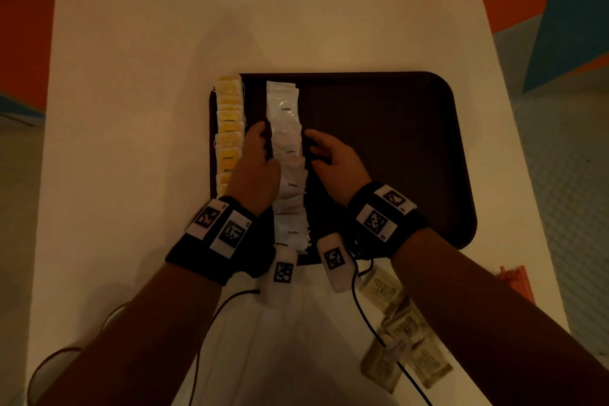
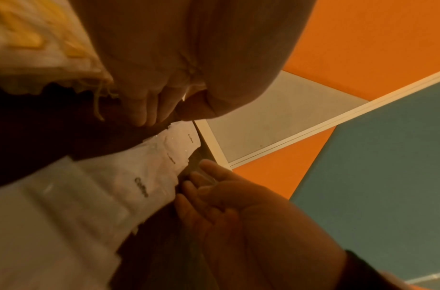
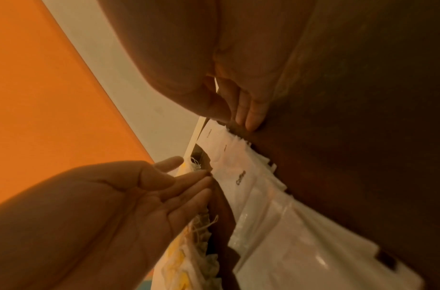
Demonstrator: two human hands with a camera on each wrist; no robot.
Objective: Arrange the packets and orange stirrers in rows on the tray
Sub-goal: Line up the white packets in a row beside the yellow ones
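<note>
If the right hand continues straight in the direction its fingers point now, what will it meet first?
Probably the row of white coffee packets: the right hand lies just beside it on the tray, fingers angled toward its right edge. The remaining gap is hard to judge.

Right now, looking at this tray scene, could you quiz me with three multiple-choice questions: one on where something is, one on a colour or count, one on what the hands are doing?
1. Where do the tan packets lie?
A. on the table, near the tray
B. on the tray
C. in a hand

2. How many rows are on the tray?
A. one
B. two
C. four

3. How are the hands?
A. fists
B. open, flanking the white coffee packets
C. holding stirrers

Answers: A, they lie on the table by the right arm. B, yellow packets and the white row. B, left hand and right hand show straight fingers.
</note>
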